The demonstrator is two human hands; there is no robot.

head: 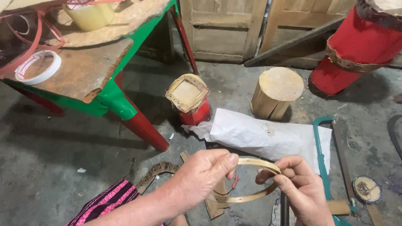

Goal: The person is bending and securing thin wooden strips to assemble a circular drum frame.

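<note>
Both of my hands hold a thin bamboo strip bent into a ring [255, 196] low in the middle of the view. My left hand [203, 173] pinches the ring's near-left side between thumb and fingers. My right hand [299, 188] grips the right side, fingers curled over the strip. Below the ring lie wooden offcuts [213, 207] and a curved perforated leather strip [157, 172] on the concrete floor. A pink and black striped sleeve [106, 203] covers my left forearm.
A green and red wooden table [113, 98] stands at the left with rolls of tape [37, 67] on it. A small red drum [190, 100], a bamboo-clad block [276, 92], a white sack [268, 138], a teal hacksaw [320, 155] and a large red drum [360, 46] lie around.
</note>
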